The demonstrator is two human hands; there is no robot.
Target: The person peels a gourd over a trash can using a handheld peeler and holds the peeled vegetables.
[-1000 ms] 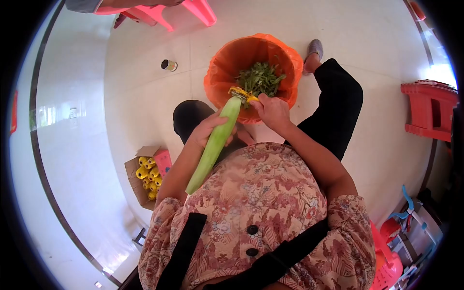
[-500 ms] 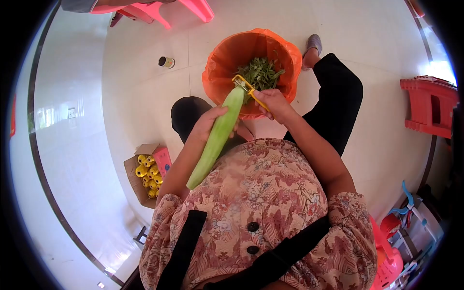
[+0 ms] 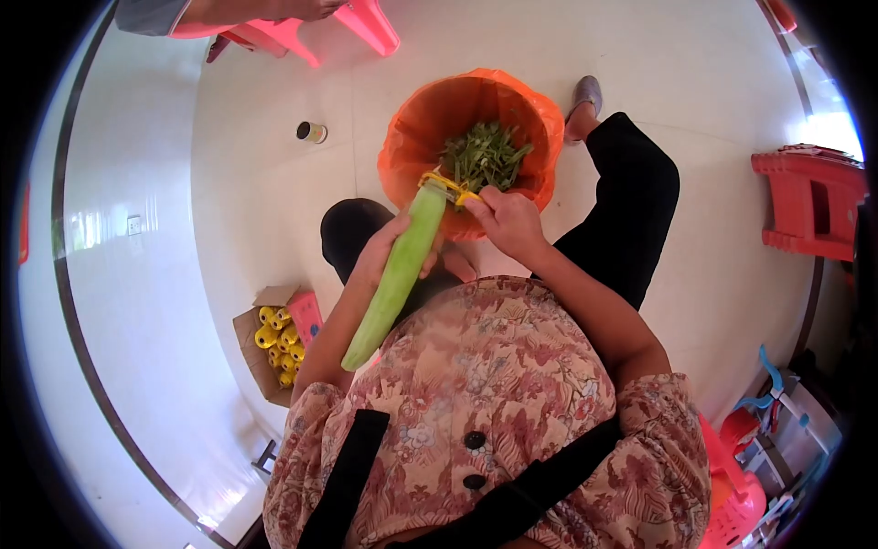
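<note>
A long pale-green gourd, its skin peeled off, slants from my lap up toward the bin. My left hand is closed around its upper half, with some fingers hidden behind it. In my right hand is a yellow peeler, gripped by its handle. The peeler's head lies across the gourd's top end. Just beyond, a bin lined with an orange bag holds green leafy scraps and peelings.
A small dark can lies on the tiled floor. To my left is a cardboard box of yellow-wrapped items. Stacked red stools stand at right. Another person's arm shows near a pink stool.
The peeler's head has shifted left and now lies across the gourd's tip. The gourd and both hands have moved slightly left and down in view.
</note>
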